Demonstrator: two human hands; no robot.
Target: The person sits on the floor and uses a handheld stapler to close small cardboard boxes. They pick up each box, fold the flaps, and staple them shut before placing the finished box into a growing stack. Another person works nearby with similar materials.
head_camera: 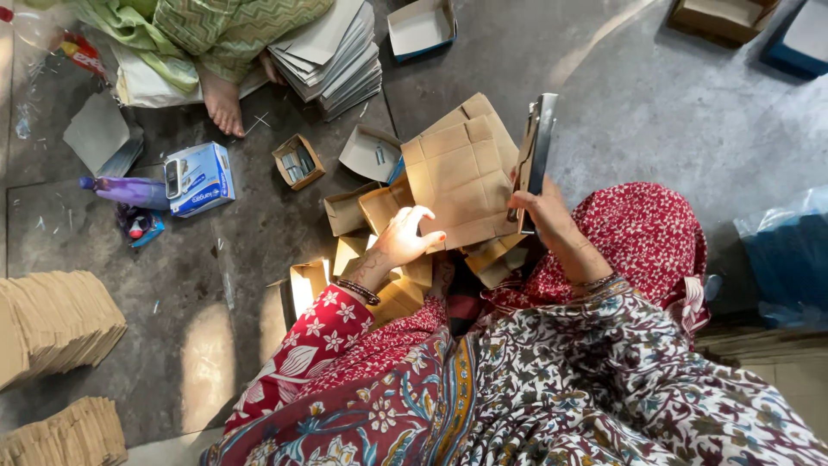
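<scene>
Stapler meets cardboard flap

My left hand (405, 237) grips the flat cardboard box (457, 173); my right hand (548, 211) clasps the stapler (535, 151) at its 3 o'clock edge, long axis pointing 12 o'clock.

The left hand (404, 240) covers the lower left corner of the flat cardboard box blank (459, 177). The stapler (533, 155) hides the blank's right edge, and its jaws cannot be made out. The seated co-worker (207, 34) is cut off by the top edge; the stacked cardboard blanks (52, 324) by the left.
</scene>
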